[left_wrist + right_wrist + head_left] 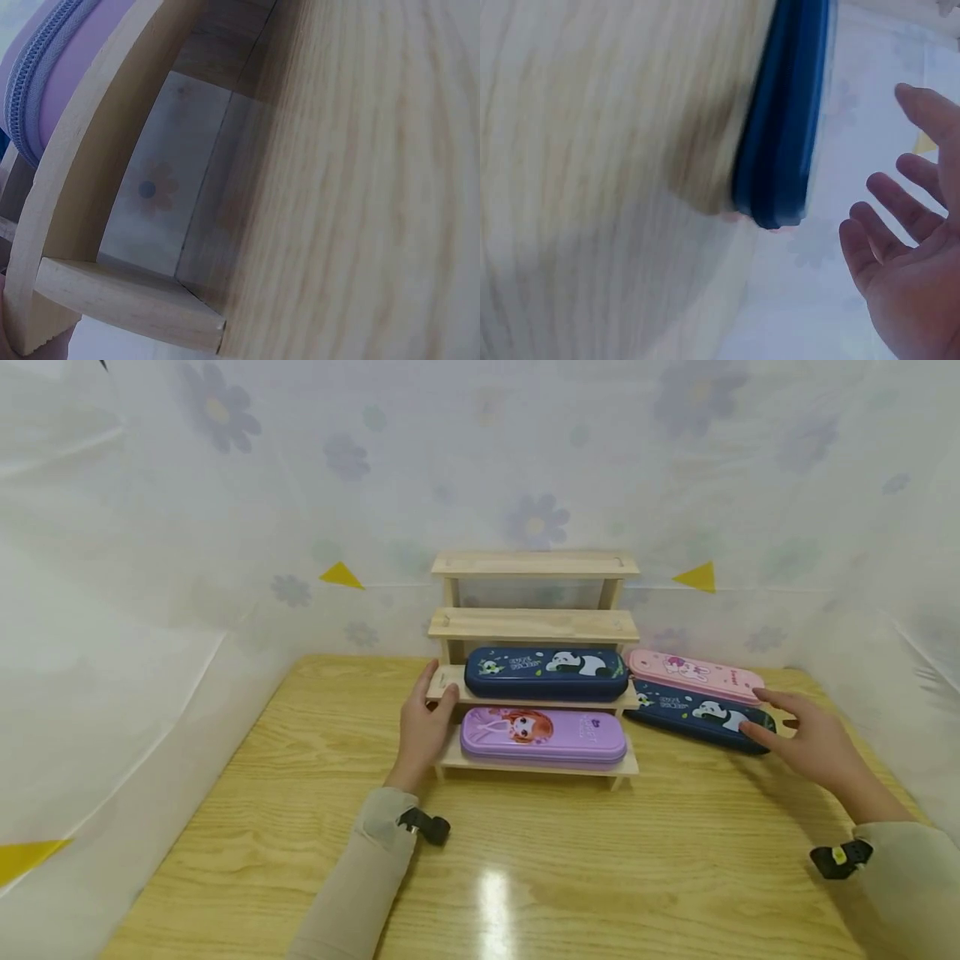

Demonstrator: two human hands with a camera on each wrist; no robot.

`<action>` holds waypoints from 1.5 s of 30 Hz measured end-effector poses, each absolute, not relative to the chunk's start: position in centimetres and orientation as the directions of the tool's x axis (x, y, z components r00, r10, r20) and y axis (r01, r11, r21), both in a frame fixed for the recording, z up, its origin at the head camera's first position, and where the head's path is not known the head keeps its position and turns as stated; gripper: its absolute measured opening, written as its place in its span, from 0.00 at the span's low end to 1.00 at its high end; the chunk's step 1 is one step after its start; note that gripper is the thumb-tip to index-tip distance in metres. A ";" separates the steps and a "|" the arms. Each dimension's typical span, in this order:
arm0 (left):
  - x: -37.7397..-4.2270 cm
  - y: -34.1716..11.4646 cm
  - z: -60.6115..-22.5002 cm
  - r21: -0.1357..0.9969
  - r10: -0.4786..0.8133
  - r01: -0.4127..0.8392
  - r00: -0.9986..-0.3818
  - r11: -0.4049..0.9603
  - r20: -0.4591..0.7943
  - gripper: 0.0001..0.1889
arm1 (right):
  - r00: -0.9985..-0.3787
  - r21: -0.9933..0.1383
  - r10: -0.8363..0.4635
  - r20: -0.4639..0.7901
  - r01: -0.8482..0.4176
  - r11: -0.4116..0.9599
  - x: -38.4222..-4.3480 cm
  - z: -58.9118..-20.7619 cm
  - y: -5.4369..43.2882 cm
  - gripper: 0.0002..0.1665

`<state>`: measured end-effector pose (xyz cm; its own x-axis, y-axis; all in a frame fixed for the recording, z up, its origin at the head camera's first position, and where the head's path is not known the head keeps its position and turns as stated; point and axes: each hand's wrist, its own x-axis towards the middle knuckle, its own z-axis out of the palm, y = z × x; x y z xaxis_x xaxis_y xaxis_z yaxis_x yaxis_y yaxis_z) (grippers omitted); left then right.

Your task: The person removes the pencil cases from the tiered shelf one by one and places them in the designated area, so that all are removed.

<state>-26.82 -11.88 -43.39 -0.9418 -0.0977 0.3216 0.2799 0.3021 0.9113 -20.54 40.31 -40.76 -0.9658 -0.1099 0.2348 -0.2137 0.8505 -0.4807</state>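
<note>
A light wooden tiered stand [532, 625] is at the back of the table. My left hand [423, 722] is at its left end, thumb over the step's corner and index finger extended along the side. A dark blue panda pencil case [525, 675] lies on one step, and a purple pencil case [555, 737] with a red-haired figure lies on the lowest. Right of the stand, a second blue panda pencil case [675, 708] lies before a pink pencil case [701, 675]. Over their right ends is my right hand [813, 743], fingers spread; the right wrist view shows this hand [915, 277] apart from the blue case [784, 120].
The stand's two upper steps [536, 564] rise behind the cases. White flowered sheeting [465, 468] surrounds the wooden table [585, 868] at the back and sides. Yellow triangles [697, 577] mark the sheeting. A black strap device [426, 825] sits on the left wrist.
</note>
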 end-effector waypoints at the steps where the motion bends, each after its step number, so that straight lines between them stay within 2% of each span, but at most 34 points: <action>1: -26.9 -11.9 -43.4 0.912 -0.101 0.278 -0.942 0.303 0.321 0.32 | -0.960 -0.497 -0.107 0.259 -0.228 0.837 -20.5 -40.6 40.2 0.39; 6: -26.9 -12.0 -43.4 0.907 -0.100 0.281 -0.940 0.314 0.326 0.32 | -0.923 -0.557 -0.090 0.375 -0.302 0.774 -20.2 -40.0 38.9 0.27; 15: -26.9 -12.1 -43.5 0.903 -0.090 0.295 -0.937 0.313 0.337 0.32 | -0.893 -0.591 -0.127 0.431 -0.386 0.708 -20.1 -38.3 36.2 0.23; 28: -26.9 -12.1 -43.5 0.900 -0.092 0.298 -0.935 0.319 0.343 0.32 | -0.806 -0.552 -0.230 0.544 -0.551 0.626 -21.6 -37.1 32.5 0.27; 45: -26.8 -11.8 -43.3 0.907 -0.097 0.283 -0.940 0.313 0.327 0.32 | -0.776 -0.604 -0.282 0.564 -0.621 0.500 -23.1 -36.6 27.8 0.33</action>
<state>-26.81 -11.84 -43.31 -0.9402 -0.0968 0.3266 0.2826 0.3134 0.9066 -23.11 27.82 -36.61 -0.7760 -0.2817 0.5644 -0.6208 0.4995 -0.6042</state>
